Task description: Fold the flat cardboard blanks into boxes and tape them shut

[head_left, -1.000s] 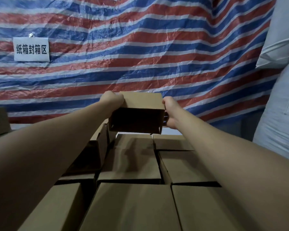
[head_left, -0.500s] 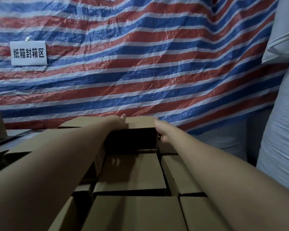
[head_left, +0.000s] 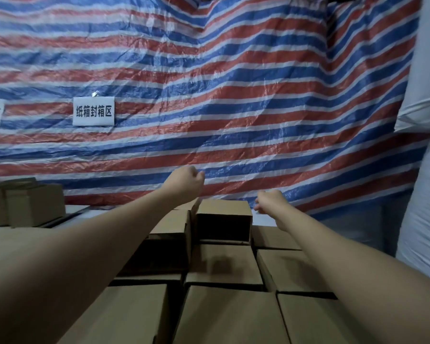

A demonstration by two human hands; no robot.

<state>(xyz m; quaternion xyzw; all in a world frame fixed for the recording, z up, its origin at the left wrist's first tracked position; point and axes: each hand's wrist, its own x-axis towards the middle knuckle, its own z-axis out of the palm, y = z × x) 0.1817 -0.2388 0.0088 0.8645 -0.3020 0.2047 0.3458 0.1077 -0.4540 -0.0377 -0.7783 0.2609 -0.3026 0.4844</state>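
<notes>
With the folded cardboard box (head_left: 223,219) now sitting at the far end of the stack (head_left: 224,266), open side dark and facing us, we have both hands off it. Our left hand (head_left: 186,182) hangs above and just left of its top edge, fingers loosely curled, holding nothing; our right hand (head_left: 271,201) is just beside its right corner, fingers relaxed, also holding nothing. So neither grip is on anything.

We judge the step to be setting the box down squarely and letting go. To do that well, we should see that it sits flat on the boxes beneath and flush against the neighbour on its left (head_left: 170,234), which looks slightly askew. Drawing the hands straight back avoids clipping the top panel and tipping the box toward the striped tarpaulin (head_left: 233,95) behind. We cannot tell from here whether any tape is on it, so that wants checking.
</notes>
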